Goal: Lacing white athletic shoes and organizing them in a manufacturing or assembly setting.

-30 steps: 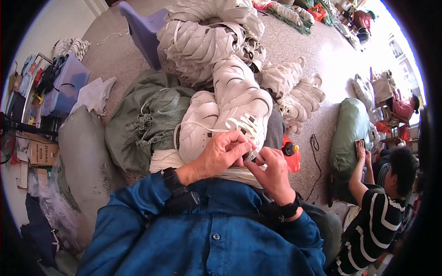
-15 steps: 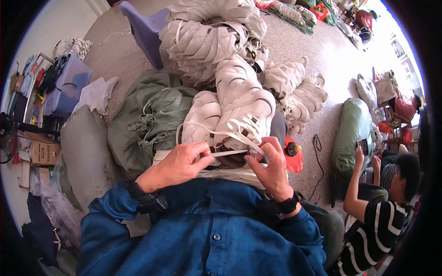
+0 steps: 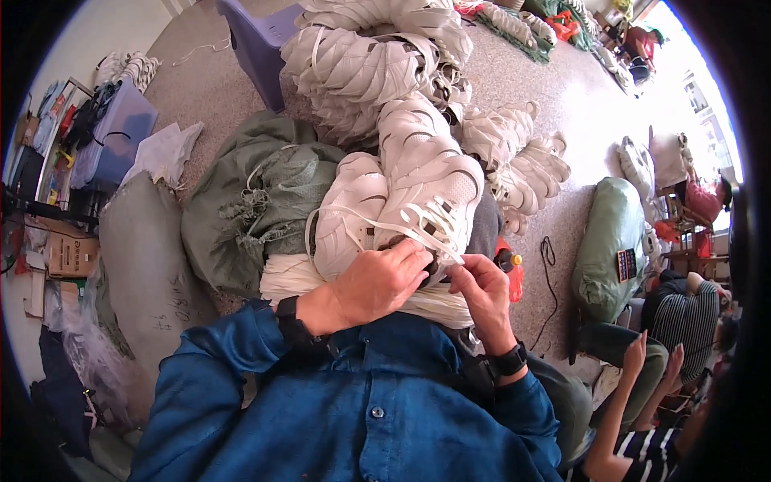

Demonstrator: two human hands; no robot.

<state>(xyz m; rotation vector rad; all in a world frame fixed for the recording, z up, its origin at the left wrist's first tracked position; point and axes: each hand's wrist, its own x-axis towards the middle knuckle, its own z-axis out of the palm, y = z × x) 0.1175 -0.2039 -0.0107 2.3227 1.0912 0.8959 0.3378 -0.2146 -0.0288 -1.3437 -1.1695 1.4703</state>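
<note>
A white sneaker [image 3: 430, 189] lies in front of me, its collar toward my body, with a white shoelace [image 3: 434, 233] looped loosely through its eyelets. My left hand [image 3: 381, 277] is at the shoe's collar, fingers bent and closed; what their tips grip is hidden. At the right edge of the shoe's opening, my right hand [image 3: 486, 293] pinches the shoelace between thumb and forefinger. A second white sneaker [image 3: 349, 209] lies against the first on the left, a strand of lace crossing it. Across my lap is a bundle of white laces [image 3: 289, 277], partly under my left wrist.
Stacked white shoes [image 3: 353, 72] rise beyond, beside a purple chair [image 3: 261, 48]. A green sack [image 3: 257, 201] and a grey sack [image 3: 152, 257] stand left. Rightward are a red bottle [image 3: 516, 281], a black cord [image 3: 546, 281], a green roll-shaped sack [image 3: 610, 249] bearing a phone, and co-workers.
My left hand has moved right to the shoe's collar; the lace strand stretched between my hands no longer shows. The co-worker at right has shifted lower, and the phone now rests on the sack.
</note>
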